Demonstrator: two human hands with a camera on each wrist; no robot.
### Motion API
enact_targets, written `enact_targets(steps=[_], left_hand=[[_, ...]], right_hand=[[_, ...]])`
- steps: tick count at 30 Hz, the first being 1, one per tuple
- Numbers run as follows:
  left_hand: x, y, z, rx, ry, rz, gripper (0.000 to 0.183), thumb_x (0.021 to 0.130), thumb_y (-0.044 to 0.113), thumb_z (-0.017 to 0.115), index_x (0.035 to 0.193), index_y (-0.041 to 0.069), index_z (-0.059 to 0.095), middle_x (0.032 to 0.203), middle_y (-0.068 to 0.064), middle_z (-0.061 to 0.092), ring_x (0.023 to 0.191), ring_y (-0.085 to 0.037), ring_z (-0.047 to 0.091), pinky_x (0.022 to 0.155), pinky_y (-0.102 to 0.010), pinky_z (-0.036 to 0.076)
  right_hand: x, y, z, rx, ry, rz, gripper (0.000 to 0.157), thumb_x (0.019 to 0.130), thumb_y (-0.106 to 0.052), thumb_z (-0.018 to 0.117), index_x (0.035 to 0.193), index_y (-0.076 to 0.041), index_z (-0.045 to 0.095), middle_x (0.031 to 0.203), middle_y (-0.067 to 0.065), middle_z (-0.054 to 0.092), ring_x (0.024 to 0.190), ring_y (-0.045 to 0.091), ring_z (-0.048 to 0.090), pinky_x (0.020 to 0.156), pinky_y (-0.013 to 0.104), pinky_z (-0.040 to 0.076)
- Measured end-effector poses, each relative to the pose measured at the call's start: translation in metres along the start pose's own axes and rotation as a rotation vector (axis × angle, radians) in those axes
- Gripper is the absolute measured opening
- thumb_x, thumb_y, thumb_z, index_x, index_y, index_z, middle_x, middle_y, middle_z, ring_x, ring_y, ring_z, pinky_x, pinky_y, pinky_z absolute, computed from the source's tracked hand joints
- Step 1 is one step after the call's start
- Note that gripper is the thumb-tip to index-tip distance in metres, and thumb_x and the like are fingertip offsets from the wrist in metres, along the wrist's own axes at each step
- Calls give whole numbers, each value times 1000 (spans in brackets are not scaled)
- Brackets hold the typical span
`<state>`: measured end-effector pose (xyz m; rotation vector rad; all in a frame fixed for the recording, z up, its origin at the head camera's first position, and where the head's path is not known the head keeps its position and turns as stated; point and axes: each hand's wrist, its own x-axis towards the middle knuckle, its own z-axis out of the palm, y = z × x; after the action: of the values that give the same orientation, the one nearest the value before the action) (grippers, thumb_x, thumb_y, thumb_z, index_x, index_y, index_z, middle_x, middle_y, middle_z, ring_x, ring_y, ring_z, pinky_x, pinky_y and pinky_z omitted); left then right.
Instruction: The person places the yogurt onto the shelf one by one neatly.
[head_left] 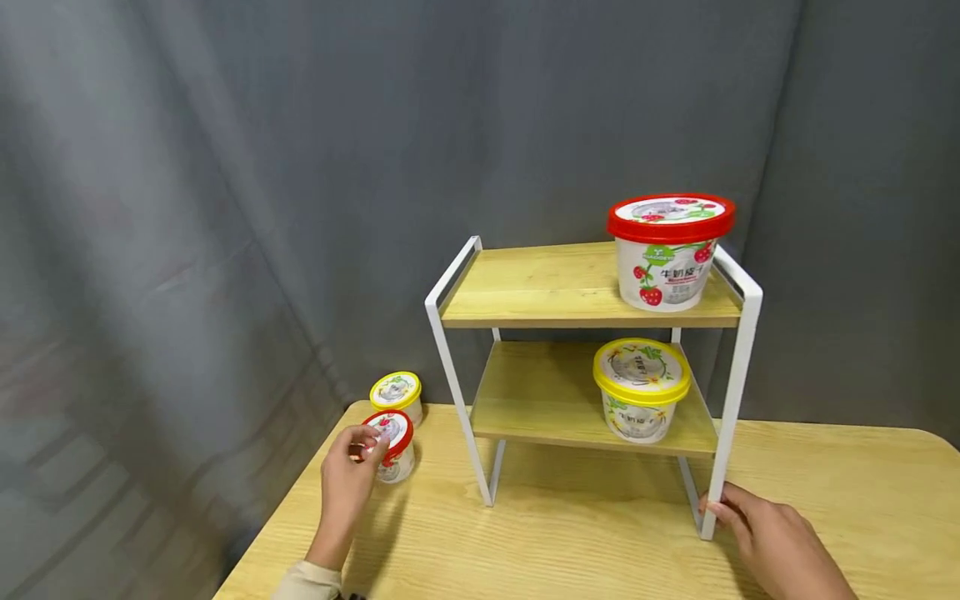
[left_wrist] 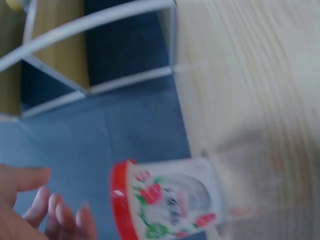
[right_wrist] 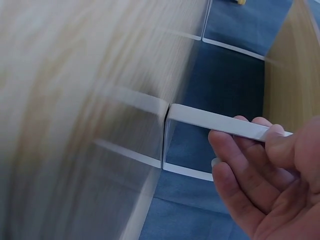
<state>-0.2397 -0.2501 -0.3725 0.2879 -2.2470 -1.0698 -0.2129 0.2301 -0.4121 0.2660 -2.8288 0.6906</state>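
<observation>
At the left of the head view, my left hand (head_left: 347, 483) is over a small red-lidded tub (head_left: 395, 468) printed with strawberries. The left wrist view shows a gap between its loosely bent fingers (left_wrist: 62, 217) and the tub's red lid (left_wrist: 122, 200). Behind that tub stands one with a yellow lid (head_left: 396, 390). Low on the right, my right hand (head_left: 783, 537) grips the white front leg (head_left: 727, 417) of a two-tier shelf (head_left: 540, 287), thumb on one side and fingers on the other, clearly seen in the right wrist view (right_wrist: 215, 120).
A larger-looking red-lidded tub (head_left: 667, 275) stands at the right end of the top tier. Below it, a yellow-lidded tub (head_left: 641, 421) sits on the lower tier (head_left: 532, 400). The wooden table (head_left: 585, 550) backs onto a grey curtain (head_left: 375, 167).
</observation>
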Motion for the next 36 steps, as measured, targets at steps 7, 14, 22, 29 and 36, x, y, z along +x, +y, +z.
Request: enact_targets(steps=[7,14,22,29,36], left_hand=[[15,-14,4,76,13,-38,36,78,13,77,105,0,57,99,-18,51,89,-26,47,74,-27,36],[25,-33,1,65,-159,-96,86,70,24,85,137,4,36,134,-25,29,126,-41,25,98,-55,34],[39,-58,0,-142,-421,-127,115,69,15,85,150,2,4,146,-26,28,133,-40,35,112,-52,29],[45,-72,-1,-174,-505,-182,106,73,18,83,151,7,12,145,-20,34,129,-36,41,98,-35,43],[46,-75,-3,-199,-491,-225,99,72,22,84,149,10,23,145,-13,38,125,-30,44,88,-25,44]], right_hand=[[2,-2,-4,-18,60,-34,10,95,-23,58,87,-18,61,70,-8,60,58,2,44,54,29,44],[2,-7,-2,-4,-35,27,16,98,-28,52,90,-18,61,65,-7,53,58,5,43,55,26,41],[2,-5,2,0,-32,30,13,97,-25,54,89,-17,60,70,-8,59,60,6,44,56,28,42],[2,0,1,-11,-10,18,10,96,-23,56,90,-15,62,76,-6,64,62,8,48,58,33,46],[3,1,1,-9,0,6,8,95,-19,58,91,-14,62,80,-3,67,65,10,52,60,36,49]])
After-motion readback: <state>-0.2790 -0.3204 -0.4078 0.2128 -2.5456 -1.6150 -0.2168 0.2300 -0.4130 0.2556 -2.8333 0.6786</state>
